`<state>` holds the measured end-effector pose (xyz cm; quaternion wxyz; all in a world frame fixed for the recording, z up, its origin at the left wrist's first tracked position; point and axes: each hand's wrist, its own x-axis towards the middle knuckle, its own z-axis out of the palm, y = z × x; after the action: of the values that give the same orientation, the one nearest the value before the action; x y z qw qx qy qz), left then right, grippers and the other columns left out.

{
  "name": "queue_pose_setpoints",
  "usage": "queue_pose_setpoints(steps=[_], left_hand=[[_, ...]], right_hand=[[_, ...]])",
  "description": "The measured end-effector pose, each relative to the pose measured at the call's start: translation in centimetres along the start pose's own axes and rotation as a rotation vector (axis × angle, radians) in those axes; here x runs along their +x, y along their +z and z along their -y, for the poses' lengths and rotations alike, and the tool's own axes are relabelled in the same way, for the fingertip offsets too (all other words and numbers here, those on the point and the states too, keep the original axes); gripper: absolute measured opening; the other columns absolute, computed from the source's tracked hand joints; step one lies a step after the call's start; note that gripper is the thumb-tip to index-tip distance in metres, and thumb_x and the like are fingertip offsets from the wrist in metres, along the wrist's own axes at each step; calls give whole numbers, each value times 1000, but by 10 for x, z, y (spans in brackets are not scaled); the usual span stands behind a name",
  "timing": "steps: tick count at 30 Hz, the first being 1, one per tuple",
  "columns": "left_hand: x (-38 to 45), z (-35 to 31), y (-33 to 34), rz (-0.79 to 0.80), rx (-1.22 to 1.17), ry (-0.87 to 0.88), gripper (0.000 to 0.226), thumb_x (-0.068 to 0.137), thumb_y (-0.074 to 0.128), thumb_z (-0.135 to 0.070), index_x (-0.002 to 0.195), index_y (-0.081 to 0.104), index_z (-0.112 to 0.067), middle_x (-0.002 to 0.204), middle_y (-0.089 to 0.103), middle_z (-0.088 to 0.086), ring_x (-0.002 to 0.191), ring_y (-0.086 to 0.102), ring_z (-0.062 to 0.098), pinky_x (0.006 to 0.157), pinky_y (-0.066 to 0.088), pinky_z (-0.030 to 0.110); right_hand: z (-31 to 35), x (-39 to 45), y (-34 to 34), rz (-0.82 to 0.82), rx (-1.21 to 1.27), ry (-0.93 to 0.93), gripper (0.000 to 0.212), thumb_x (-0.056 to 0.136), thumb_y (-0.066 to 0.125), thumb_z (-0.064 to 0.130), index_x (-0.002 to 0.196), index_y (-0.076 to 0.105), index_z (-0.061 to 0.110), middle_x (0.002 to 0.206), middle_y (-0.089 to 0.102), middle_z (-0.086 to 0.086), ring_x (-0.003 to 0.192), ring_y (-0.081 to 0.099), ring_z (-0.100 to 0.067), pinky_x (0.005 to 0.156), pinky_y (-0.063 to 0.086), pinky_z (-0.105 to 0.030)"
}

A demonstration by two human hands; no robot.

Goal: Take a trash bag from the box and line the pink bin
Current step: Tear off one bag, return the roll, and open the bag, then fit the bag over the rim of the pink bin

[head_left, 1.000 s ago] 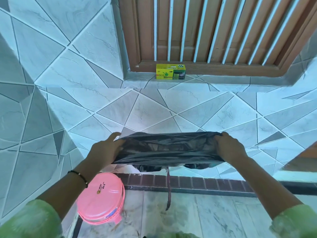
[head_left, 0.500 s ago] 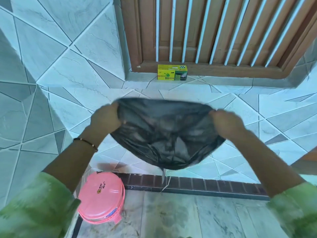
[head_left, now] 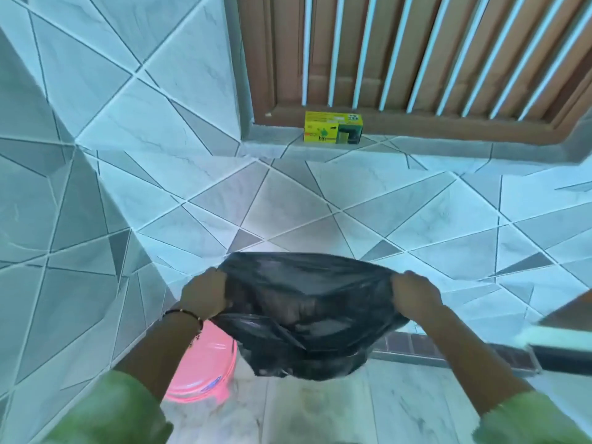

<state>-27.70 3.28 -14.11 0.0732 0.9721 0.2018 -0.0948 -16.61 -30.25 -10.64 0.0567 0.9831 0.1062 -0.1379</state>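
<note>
My feed's pretty bright with a cool bluish cast, daylight showing between the window bars (head_left: pixel 368 52) up top, plus a warmer pale patch on the wall tiles (head_left: pixel 272 216) mid-frame. The wide lens bends the tile lines hard toward the edges. The green sleeves (head_left: pixel 109 411) at the bottom corners are smeared and soft, and the black bag (head_left: pixel 307 312) shows dull sheen.

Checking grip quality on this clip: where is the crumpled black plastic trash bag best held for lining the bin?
Probably at its mouth edge, from opposite sides, as the left hand and right hand do; that holds the black plastic trash bag stretched open, its body sagging below.
</note>
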Motion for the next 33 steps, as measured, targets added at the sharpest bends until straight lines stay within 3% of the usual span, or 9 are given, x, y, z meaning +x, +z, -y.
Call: queue_pose_setpoints(steps=[2,5,6,9,11,19,23,28,33], left_hand=[[6,-7,-21,-150,-142,-57,44,76,67,-37,106,56,-7,108,56,17,97,62,40,80,51,43],[7,-9,-34,-384,-257,-108,49,76,69,-37,112,54,-7,110,51,18,91,61,44,77,50,46],[5,-4,-31,-372,-240,-138,44,80,65,-32,115,52,-9,112,50,17,92,61,43,77,50,46],[-8,20,11,-70,113,-107,34,91,40,-20,123,49,-14,112,56,13,101,62,35,84,50,40],[-17,35,35,63,175,-55,35,93,35,-19,125,47,-16,112,58,10,104,63,31,84,50,37],[-53,78,39,-19,30,-137,31,79,59,-37,102,56,-15,104,48,9,81,65,36,67,50,40],[-74,120,31,-172,-239,-201,29,79,61,-23,106,60,-15,111,58,9,90,64,37,77,51,43],[-95,170,16,-362,-613,-221,18,74,70,-6,88,72,-16,100,63,7,93,58,22,87,41,29],[-111,212,16,-395,-448,-313,40,75,62,-7,114,56,-2,113,60,21,96,59,42,79,47,41]], right_hand=[[4,8,-32,-209,141,11,27,88,47,18,111,57,10,110,50,-13,96,61,-38,76,48,-38],[12,2,-58,-549,331,-6,22,89,47,14,107,57,7,126,45,-14,78,62,-42,70,49,-42],[12,0,-53,-546,333,6,24,90,44,10,111,55,6,128,47,-13,80,63,-42,72,51,-43],[7,-9,-5,58,-18,-12,36,93,35,9,123,54,9,126,58,-11,112,58,-33,95,47,-38],[0,-9,20,231,-131,-41,38,91,37,11,124,54,11,127,58,-8,117,56,-27,96,46,-35],[33,-6,-5,35,-71,-216,10,87,51,11,95,47,9,114,54,-13,96,64,-36,79,51,-39],[65,-10,-10,-128,60,-338,32,84,53,7,114,60,17,123,58,-3,88,65,-36,78,51,-36],[111,-13,-2,-346,202,-610,24,78,60,1,81,69,24,109,63,0,60,61,-36,58,44,-29],[161,-12,3,-342,137,-662,27,83,59,13,109,62,19,113,59,-3,58,62,-37,57,54,-37]])
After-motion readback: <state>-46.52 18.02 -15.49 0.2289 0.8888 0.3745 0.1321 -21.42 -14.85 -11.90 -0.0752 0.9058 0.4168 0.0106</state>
